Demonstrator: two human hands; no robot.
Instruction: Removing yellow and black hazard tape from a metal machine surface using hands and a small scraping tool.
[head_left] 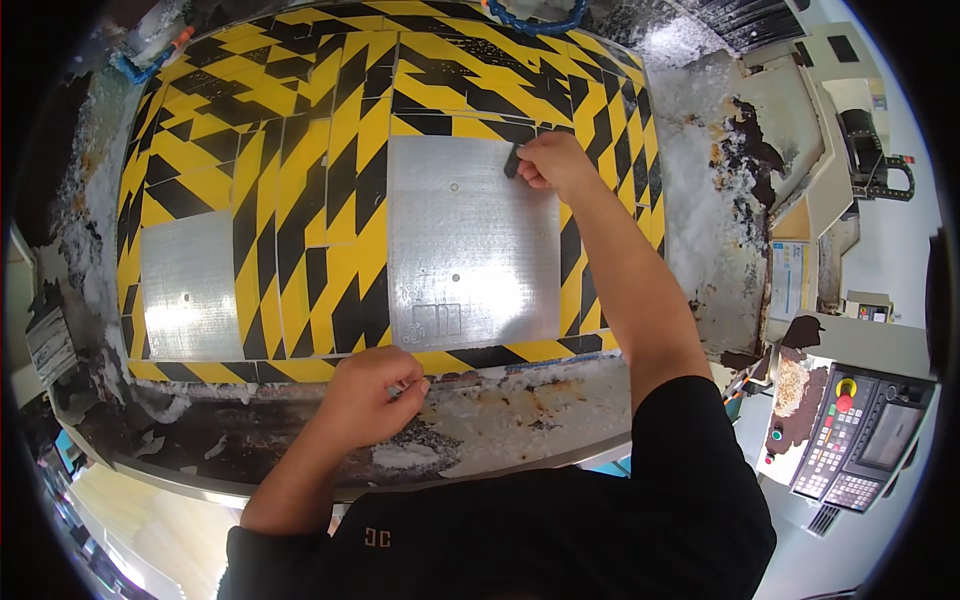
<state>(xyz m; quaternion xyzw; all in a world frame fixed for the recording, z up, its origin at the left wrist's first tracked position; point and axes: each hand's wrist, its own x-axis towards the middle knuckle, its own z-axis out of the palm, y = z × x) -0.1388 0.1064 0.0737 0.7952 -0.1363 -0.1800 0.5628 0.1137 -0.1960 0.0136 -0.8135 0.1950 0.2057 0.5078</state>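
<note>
My right hand [552, 165] is closed round a small dark handle-like piece [512, 161], whose exact kind does not show. It is held at the far right corner of a shiny bare metal plate [425, 230]. This plate has two small round holes or studs and faint engraved lines. Near the front edge of the yellow-and-black striped surface [305, 290], my left hand [372, 392] is curled with thumb and fingers together. What it holds, if anything, is hidden. A smaller bare metal plate [185, 285] lies to the left, framed by the striped tape.
A worn metal ledge [530, 405] with whitish residue and rust runs along the front. Blue segmented hoses [535, 22] hang over the far edge. At the right stands a control panel [865, 435] with a red stop button [845, 402].
</note>
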